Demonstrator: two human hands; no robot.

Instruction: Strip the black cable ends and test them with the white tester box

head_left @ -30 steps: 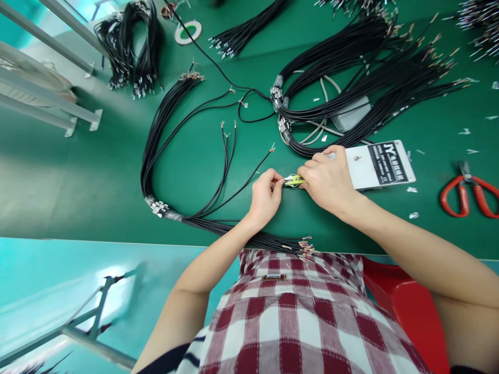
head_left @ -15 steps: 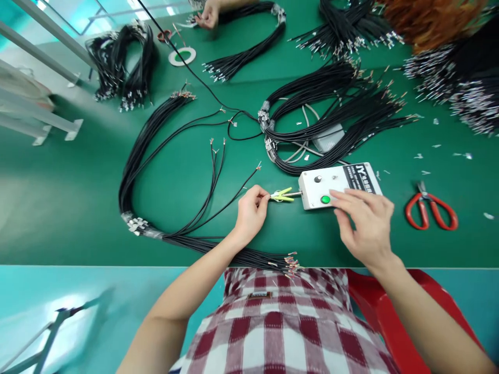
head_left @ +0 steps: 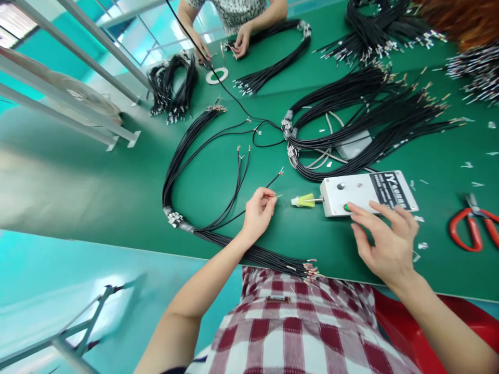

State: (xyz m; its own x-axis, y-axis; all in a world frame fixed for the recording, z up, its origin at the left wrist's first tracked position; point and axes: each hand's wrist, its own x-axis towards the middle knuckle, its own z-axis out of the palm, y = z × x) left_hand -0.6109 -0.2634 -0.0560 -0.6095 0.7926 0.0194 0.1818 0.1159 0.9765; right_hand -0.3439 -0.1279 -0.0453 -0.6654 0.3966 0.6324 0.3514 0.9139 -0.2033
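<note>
My left hand (head_left: pixel 259 214) is closed in a pinch, and a thin pale wire tip (head_left: pixel 279 196) pokes out from its fingertips. The rest of what it grips is hidden. A small yellow-green spinning head (head_left: pixel 306 201), narrow at its white tip, sticks out of a white control box (head_left: pixel 366 192), a short gap from that hand. My right hand (head_left: pixel 385 241) lies over the box's near edge with fingers spread, the index fingertip at the green button (head_left: pixel 346 207). A bundle of black cables (head_left: pixel 171 171) curves round to the left, its stripped ends (head_left: pixel 312 270) by my lap.
More black cable bundles (head_left: pixel 351 130) lie behind the box, over a grey adapter (head_left: pixel 354 144). Red-handled cutters (head_left: pixel 473 221) are at the right. Across the green table (head_left: pixel 128 208), a person's hands (head_left: pixel 242 41) work near a tape roll (head_left: pixel 217 76). Metal rails (head_left: pixel 89 47) stand at left.
The view has swung, shifting everything rightward. My left hand has drawn back from the yellow-green head, which showed splayed arms before and now looks like a blurred cone. My right index finger has come onto the button.
</note>
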